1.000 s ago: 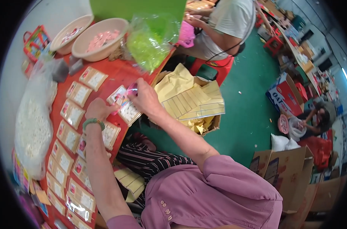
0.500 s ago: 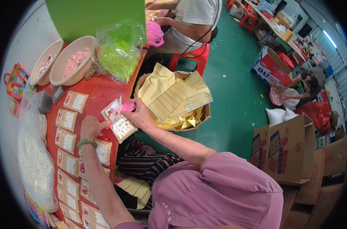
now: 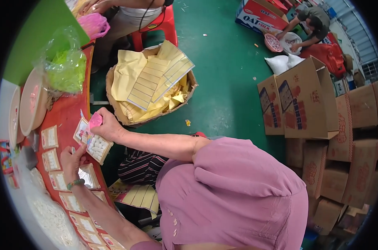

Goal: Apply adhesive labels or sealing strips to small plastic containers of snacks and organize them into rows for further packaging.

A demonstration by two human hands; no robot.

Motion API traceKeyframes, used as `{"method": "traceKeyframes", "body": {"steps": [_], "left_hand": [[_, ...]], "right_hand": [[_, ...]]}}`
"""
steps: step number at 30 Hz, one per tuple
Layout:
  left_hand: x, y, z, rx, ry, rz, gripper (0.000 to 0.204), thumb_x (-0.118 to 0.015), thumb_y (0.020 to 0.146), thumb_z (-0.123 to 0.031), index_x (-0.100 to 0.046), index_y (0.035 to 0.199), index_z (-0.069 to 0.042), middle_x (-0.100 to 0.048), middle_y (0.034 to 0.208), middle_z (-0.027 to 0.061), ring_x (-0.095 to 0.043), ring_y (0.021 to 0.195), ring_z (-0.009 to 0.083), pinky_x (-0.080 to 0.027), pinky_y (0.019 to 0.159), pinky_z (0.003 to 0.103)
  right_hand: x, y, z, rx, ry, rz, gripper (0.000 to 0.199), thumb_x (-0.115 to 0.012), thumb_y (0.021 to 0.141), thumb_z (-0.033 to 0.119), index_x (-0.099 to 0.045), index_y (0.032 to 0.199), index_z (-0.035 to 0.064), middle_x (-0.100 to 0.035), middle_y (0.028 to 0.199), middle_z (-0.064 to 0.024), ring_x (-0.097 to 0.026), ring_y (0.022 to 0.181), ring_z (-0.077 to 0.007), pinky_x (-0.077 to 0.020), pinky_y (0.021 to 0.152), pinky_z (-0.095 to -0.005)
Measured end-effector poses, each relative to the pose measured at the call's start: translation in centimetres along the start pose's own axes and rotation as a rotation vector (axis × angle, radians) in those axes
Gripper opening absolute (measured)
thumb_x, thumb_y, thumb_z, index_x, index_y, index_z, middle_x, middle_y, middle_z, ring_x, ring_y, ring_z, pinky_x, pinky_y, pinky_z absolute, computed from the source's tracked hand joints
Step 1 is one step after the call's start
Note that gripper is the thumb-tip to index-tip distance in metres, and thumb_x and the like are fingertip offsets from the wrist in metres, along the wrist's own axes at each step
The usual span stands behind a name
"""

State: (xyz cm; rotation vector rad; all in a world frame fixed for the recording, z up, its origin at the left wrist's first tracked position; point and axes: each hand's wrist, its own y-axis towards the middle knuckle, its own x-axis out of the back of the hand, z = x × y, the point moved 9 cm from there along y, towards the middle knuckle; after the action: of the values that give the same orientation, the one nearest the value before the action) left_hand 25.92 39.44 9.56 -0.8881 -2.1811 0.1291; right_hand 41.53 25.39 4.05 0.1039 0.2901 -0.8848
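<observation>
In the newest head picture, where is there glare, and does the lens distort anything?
Head view: white glare on a flat package beside the left hand; the edge of the red table looks bent by the wide lens; the picture's corners are black.

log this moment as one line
left hand: at tray edge | right hand: holding pink item | tray: white pieces inside | box: yellow paper inside

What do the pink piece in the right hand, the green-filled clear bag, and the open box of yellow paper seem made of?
Pink piece in the right hand: perhaps smooth plastic, judging by its even colour, though coated paper is possible. Green-filled bag: glossy plastic film, see-through with bright creases. Open box: matte cardboard, likely corrugated, by its brown, uneven rim.
</observation>
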Motion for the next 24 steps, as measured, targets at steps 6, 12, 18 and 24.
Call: {"method": "traceKeyframes", "body": {"steps": [6,12,18,24], "left_hand": [[-2.1,-1.9,-0.1,0.072,-0.336,0.044,0.024,-0.076,0.078,-0.017,-0.057,0.087,-0.005,-0.065,0.079,0.0065,-0.063,0.063,0.0104,-0.056,0.058,0.024],[-4.0,-4.1,-1.5,-0.095,-0.829,0.043,0.022,-0.062,0.087,-0.003,-0.055,0.108,-0.001,-0.064,0.101,0.0128,-0.065,0.088,0.0185,-0.056,0.076,0.027],[-5.1,-5.9,-5.0,-0.240,-0.914,0.012,0.016,-0.062,0.087,0.000,-0.053,0.100,0.000,-0.064,0.094,0.0121,-0.065,0.080,0.0165,-0.056,0.066,0.024],[-4.5,-8.6,-5.5,-0.343,-0.979,-0.094,0.016,-0.063,0.085,0.001,-0.054,0.098,-0.002,-0.062,0.088,0.0065,-0.062,0.077,0.0118,-0.053,0.069,0.024]], "right_hand": [[0.9,-0.5,1.3,0.016,0.100,0.042,0.043,-0.074,0.064,0.006,-0.048,0.098,0.0021,-0.054,0.086,-0.0031,-0.052,0.080,-0.0097,-0.0458,0.075,-0.0249],[1.6,-1.3,3.5,0.009,0.204,0.112,0.043,-0.075,0.067,0.005,-0.049,0.100,0.0020,-0.057,0.087,-0.0033,-0.055,0.081,-0.0097,-0.0476,0.076,-0.0250],[2.9,-1.2,4.2,-0.088,0.494,0.191,0.039,-0.076,0.073,0.005,-0.050,0.102,0.0006,-0.061,0.091,-0.0067,-0.061,0.082,-0.0132,-0.0510,0.076,-0.0278],[0.7,-1.9,3.4,-0.317,0.782,0.302,0.022,-0.071,0.079,0.004,-0.057,0.095,-0.0012,-0.064,0.088,-0.0095,-0.064,0.085,-0.0177,-0.0535,0.077,-0.0310]]}}
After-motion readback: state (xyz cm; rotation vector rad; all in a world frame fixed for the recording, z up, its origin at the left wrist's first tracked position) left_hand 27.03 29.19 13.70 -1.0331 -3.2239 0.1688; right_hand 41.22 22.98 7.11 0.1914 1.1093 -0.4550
